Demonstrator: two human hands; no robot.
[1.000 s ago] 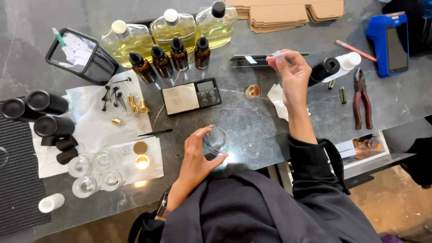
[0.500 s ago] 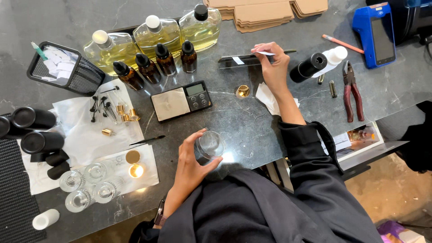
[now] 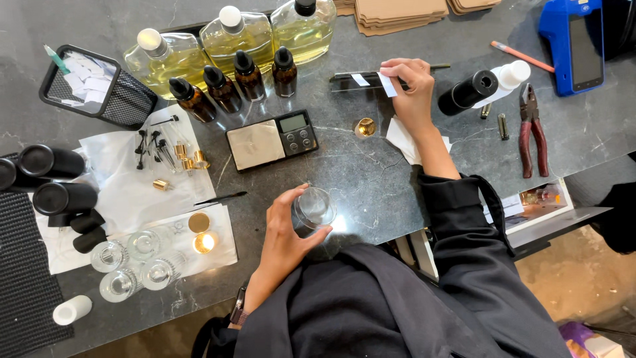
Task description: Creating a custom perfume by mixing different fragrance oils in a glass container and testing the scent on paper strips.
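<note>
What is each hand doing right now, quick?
Left hand: closed around a small clear round glass bottle.
Right hand: closed, pinching a small white paper strip over a long thin black tray.

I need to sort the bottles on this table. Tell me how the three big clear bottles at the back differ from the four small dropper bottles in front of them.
The big clear bottles are broad and hold pale yellow liquid you can see; the small dropper bottles are narrow, dark amber glass that hides their contents. Two big ones have white caps and one black; all four droppers have black tops. Both groups stand in rows at the back, away from the left hand holding a clear glass bottle.
</note>
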